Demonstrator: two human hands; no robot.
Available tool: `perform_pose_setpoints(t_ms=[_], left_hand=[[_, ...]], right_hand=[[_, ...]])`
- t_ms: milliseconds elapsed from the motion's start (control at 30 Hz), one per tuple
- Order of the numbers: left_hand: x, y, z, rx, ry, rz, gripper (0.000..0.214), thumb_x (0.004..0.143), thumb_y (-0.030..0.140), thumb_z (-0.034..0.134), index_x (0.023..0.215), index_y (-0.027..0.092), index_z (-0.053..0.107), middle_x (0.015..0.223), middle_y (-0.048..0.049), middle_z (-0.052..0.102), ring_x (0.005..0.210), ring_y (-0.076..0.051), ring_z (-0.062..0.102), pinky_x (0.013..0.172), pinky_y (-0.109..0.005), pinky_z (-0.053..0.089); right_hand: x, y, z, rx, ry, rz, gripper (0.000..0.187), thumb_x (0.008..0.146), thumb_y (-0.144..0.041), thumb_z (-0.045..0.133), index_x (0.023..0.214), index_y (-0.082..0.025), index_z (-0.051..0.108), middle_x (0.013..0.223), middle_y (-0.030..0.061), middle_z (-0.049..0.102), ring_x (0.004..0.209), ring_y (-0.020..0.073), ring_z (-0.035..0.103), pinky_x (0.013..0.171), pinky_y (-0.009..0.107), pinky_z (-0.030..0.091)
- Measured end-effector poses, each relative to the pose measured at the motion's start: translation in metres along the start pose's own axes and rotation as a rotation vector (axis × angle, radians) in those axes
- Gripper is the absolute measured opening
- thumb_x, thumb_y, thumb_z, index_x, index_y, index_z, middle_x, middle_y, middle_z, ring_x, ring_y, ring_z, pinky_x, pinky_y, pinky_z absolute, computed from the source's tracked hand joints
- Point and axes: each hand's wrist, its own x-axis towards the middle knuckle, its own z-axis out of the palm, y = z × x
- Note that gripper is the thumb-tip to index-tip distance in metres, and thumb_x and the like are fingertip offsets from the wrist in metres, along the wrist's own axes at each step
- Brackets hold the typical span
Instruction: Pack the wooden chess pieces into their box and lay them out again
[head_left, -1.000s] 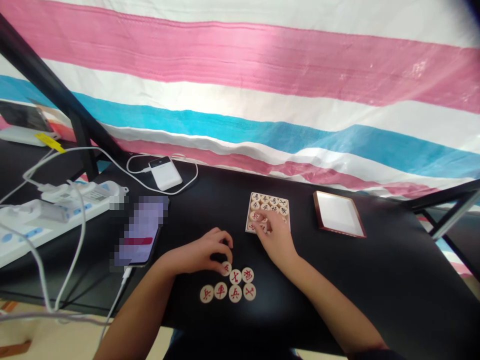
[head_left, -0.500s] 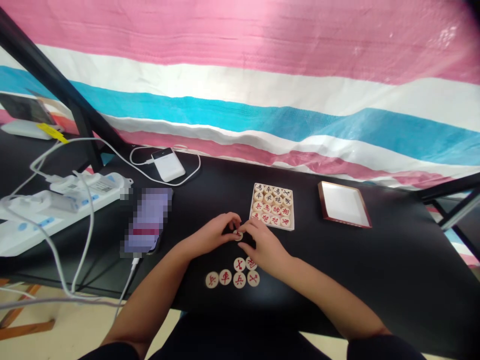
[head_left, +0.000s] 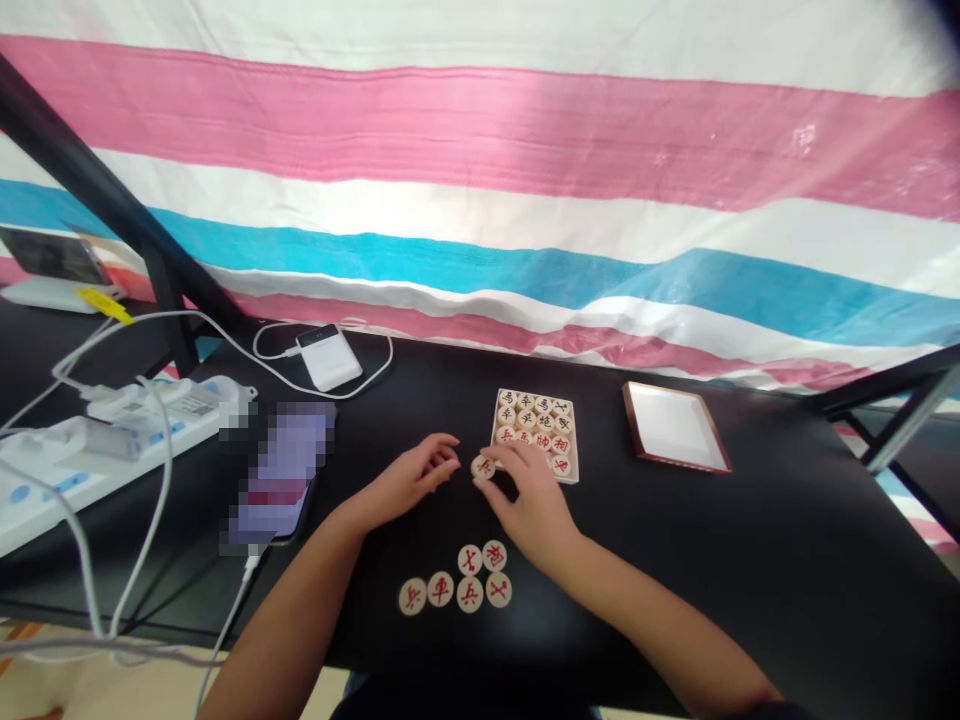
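My right hand (head_left: 529, 495) is shut on a round wooden xiangqi piece (head_left: 484, 466) with a red character, pinching it at the piece's right edge just in front of a square wooden tray (head_left: 572, 442). That tray holds rows of similar pieces with red or black characters, some hidden behind my fingers. My left hand (head_left: 412, 477) lies a little to the left, fingers loosely curled, holding nothing. Several loose red-character pieces (head_left: 440, 589) sit on the black table below my hands.
A shallow white tray with a dark red rim (head_left: 679, 457) lies right of the pieces on the black tabletop (head_left: 712, 550). To the left are a pixelated phone (head_left: 281, 475), a white power bank (head_left: 328, 358), a power strip (head_left: 127, 430) and white cables.
My left hand has drawn back leftward from the piece it shared with my right hand. My right hand keeps that piece near the wooden tray. The loose group is unchanged.
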Motion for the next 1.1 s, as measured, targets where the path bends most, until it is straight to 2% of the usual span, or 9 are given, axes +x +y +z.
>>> perform_pose_setpoints(t_ms=[100,200,300,433,600,700,800,900,1100], left_hand=[[0.000,0.001,0.001,0.017,0.006,-0.005,0.033,0.088,0.037,0.040,0.113,0.016,0.041,0.094,-0.0058,0.055,0.074,-0.013,0.053,0.061,-0.026,0.047],[0.000,0.001,0.002,0.022,0.014,-0.006,0.033,0.088,0.038,0.039,0.113,0.016,0.040,0.093,-0.0058,0.054,0.073,-0.013,0.052,0.061,-0.027,0.047],[0.000,0.001,0.004,0.017,0.017,-0.009,0.034,0.088,0.038,0.039,0.113,0.015,0.039,0.094,-0.0062,0.054,0.074,-0.013,0.052,0.061,-0.027,0.047],[0.000,0.000,0.004,0.017,0.024,-0.008,0.033,0.088,0.038,0.039,0.113,0.017,0.040,0.093,-0.0058,0.054,0.074,-0.013,0.052,0.061,-0.027,0.047],[-0.003,0.002,0.003,0.068,0.021,0.018,0.033,0.086,0.035,0.046,0.114,0.018,0.042,0.095,-0.0053,0.055,0.076,-0.014,0.052,0.066,-0.028,0.047],[-0.007,0.011,0.005,0.199,-0.053,0.139,0.031,0.083,0.033,0.054,0.112,0.022,0.050,0.098,-0.0037,0.056,0.083,-0.015,0.050,0.075,-0.029,0.044],[-0.010,0.022,0.013,0.303,-0.255,0.313,0.026,0.082,0.030,0.057,0.108,0.027,0.059,0.106,-0.0026,0.055,0.095,-0.017,0.046,0.088,-0.030,0.038],[-0.013,0.028,0.023,0.334,-0.396,0.390,0.029,0.080,0.029,0.059,0.109,0.028,0.060,0.109,-0.0026,0.054,0.097,-0.017,0.044,0.090,-0.028,0.036],[-0.014,0.023,0.032,0.382,-0.345,0.377,0.023,0.080,0.028,0.059,0.103,0.025,0.062,0.102,-0.0034,0.052,0.093,-0.016,0.043,0.088,-0.027,0.037]], right_hand=[[0.011,0.010,-0.017,-0.089,0.154,0.075,0.024,0.078,-0.020,0.052,0.101,-0.020,0.056,0.099,0.0087,0.056,0.094,0.0233,0.048,0.086,0.039,0.040],[0.019,0.021,-0.029,-0.180,0.200,0.151,0.024,0.076,-0.019,0.052,0.099,-0.018,0.058,0.096,0.0092,0.057,0.090,0.0235,0.048,0.083,0.039,0.041],[0.022,0.028,-0.032,-0.238,0.179,0.197,0.023,0.075,-0.020,0.054,0.097,-0.016,0.059,0.095,0.0094,0.058,0.088,0.0235,0.048,0.081,0.037,0.042],[0.021,0.032,-0.026,-0.308,0.098,0.250,0.021,0.074,-0.023,0.056,0.093,-0.017,0.062,0.094,0.0086,0.058,0.088,0.0243,0.047,0.079,0.036,0.042],[0.020,0.035,-0.019,-0.332,0.041,0.231,0.025,0.074,-0.020,0.054,0.099,-0.018,0.061,0.096,0.0086,0.059,0.092,0.0248,0.046,0.081,0.036,0.042],[0.020,0.033,-0.022,-0.315,0.082,0.224,0.029,0.074,-0.020,0.053,0.102,-0.016,0.058,0.097,0.0095,0.059,0.092,0.0250,0.046,0.083,0.037,0.041],[0.019,0.028,-0.027,-0.243,0.123,0.214,0.027,0.075,-0.019,0.050,0.101,-0.014,0.057,0.096,0.0094,0.059,0.092,0.0238,0.047,0.083,0.036,0.040],[0.016,0.023,-0.029,-0.150,0.129,0.172,0.022,0.076,-0.019,0.049,0.097,-0.017,0.056,0.096,0.0079,0.060,0.093,0.0226,0.049,0.084,0.036,0.040],[0.012,0.017,-0.025,-0.083,0.078,0.170,0.020,0.076,-0.019,0.049,0.095,-0.016,0.056,0.095,0.0081,0.060,0.093,0.0213,0.051,0.082,0.036,0.042]])
